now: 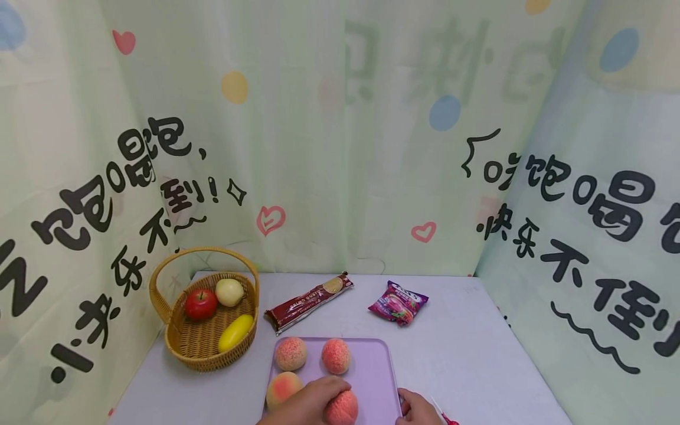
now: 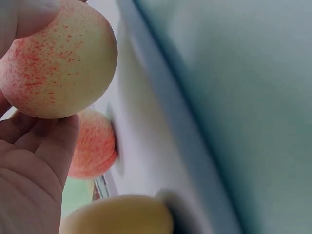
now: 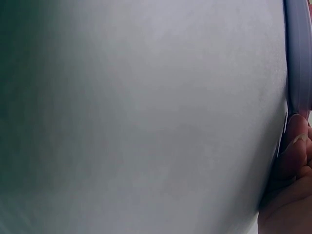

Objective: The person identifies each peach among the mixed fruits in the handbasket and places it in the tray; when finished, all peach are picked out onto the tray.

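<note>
My left hand (image 1: 313, 402) holds a pink-red peach (image 1: 342, 407) over the near part of a lilac tray (image 1: 369, 354). In the left wrist view the fingers and thumb wrap round this peach (image 2: 68, 63), which shows a pale, red-speckled side. Three more peaches lie on the tray: a speckled one (image 1: 290, 353) at the back left, a redder one (image 1: 336, 356) at the back, and a yellow-orange one (image 1: 284, 388) beside my left hand. At the tray's right edge, my right hand (image 1: 418, 408) grips the rim (image 3: 298, 53) with curled fingers.
A wicker basket (image 1: 177, 342) at the left holds a red apple-like fruit (image 1: 200, 304), a pale round one (image 1: 229, 292) and a yellow oblong one (image 1: 235, 333). Behind the tray lie a long brown packet (image 1: 310, 301) and a purple snack bag (image 1: 398, 303). A red-handled tool (image 1: 450, 421) is partly visible near my right hand.
</note>
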`<state>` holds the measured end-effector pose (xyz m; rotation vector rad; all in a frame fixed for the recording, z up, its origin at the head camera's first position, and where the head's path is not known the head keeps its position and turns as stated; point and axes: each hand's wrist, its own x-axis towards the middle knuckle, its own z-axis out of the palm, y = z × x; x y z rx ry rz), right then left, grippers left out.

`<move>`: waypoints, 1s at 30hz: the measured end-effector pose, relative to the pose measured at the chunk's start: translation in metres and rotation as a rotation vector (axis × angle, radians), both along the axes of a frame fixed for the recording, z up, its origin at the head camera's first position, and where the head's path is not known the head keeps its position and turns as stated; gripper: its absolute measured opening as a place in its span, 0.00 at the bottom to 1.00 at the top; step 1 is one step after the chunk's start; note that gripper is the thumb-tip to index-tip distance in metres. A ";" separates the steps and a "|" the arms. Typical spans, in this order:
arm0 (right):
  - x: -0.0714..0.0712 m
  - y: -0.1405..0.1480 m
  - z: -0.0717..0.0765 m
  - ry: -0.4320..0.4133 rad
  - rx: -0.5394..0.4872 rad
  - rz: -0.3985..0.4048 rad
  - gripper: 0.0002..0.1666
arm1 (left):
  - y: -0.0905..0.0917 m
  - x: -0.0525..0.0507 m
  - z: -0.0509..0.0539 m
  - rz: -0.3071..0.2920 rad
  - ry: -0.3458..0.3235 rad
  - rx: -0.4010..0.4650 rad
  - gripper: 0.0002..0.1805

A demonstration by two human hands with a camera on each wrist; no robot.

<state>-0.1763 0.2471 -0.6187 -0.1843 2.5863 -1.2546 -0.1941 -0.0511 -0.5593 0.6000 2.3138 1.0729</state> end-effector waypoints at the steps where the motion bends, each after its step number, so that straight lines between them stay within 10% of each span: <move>1: 0.000 0.000 0.000 0.000 0.002 0.001 0.38 | 0.001 0.001 -0.001 -0.006 0.013 -0.018 0.40; 11: 0.001 -0.001 0.004 -0.007 -0.010 -0.001 0.39 | 0.009 0.004 -0.010 0.016 0.122 -0.096 0.41; 30: -0.002 0.002 -0.001 0.003 -0.043 0.026 0.39 | 0.012 0.000 -0.010 0.064 0.045 -0.105 0.46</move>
